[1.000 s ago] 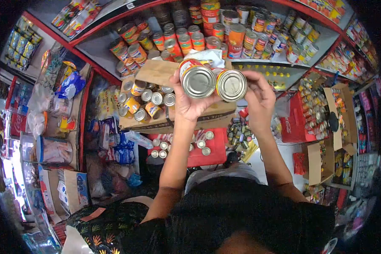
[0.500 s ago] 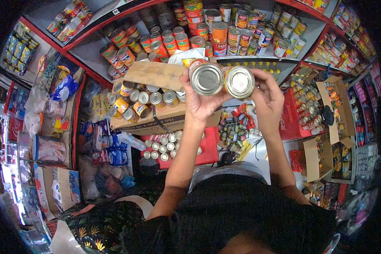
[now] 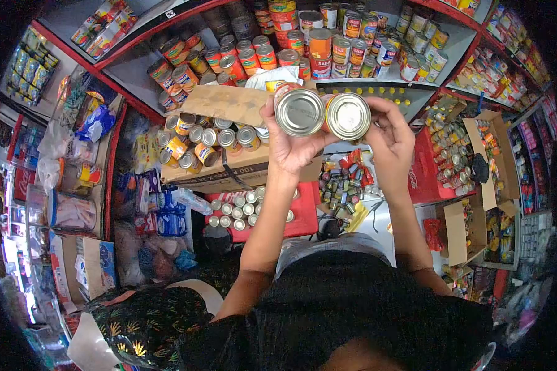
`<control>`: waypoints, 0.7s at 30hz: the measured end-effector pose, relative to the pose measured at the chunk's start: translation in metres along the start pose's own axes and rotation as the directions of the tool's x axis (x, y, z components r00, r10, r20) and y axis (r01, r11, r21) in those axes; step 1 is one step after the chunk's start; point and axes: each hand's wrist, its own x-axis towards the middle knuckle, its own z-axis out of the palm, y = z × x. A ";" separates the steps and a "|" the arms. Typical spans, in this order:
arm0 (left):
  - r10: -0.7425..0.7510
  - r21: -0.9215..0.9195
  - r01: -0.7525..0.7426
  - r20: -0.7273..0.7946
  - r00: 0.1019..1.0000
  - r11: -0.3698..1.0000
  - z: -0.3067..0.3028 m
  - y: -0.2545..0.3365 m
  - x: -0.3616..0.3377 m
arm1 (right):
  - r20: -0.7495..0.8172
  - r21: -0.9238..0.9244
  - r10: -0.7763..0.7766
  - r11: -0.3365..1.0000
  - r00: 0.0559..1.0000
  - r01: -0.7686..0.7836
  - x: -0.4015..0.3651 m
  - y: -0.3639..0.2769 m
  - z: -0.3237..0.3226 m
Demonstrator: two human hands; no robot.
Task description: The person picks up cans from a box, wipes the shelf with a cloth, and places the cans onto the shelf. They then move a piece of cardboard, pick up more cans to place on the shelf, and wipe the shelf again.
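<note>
Side by side in front of me are two food cans, their round metal ends turned toward my eyes. My left hand [image 3: 288, 145] is wrapped around the left can [image 3: 299, 112], its thumb up along the left side. The right can [image 3: 347, 116] is gripped by my right hand [image 3: 390, 133], whose fingers curl around its right side. The two cans are close together at about the same height. Below and left of them, an opened cardboard box [image 3: 241, 176] holds several cans, with its flap [image 3: 226, 106] raised.
Shelves of stacked cans [image 3: 244, 59] stand at the back. Small cans [image 3: 238, 212] sit on a red table [image 3: 291, 227] below the box. To the right are more cans and open cartons [image 3: 461, 229]. A person in a patterned garment [image 3: 148, 321] is at lower left.
Both cans stay in my hands and have shifted very slightly left. The view has moved a little; otherwise the scene looks the same.
</note>
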 end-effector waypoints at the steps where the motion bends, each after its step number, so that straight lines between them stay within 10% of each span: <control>1: -0.009 -0.047 0.008 -0.014 1.000 0.999 0.000 0.000 0.000 | -0.001 0.001 0.000 1.000 1.000 0.000 0.000 -0.001 0.001; 21: -0.045 -0.198 0.051 0.034 0.998 0.979 -0.002 0.003 -0.006 | 0.027 -0.075 -0.053 0.996 0.998 0.055 -0.003 -0.003 0.005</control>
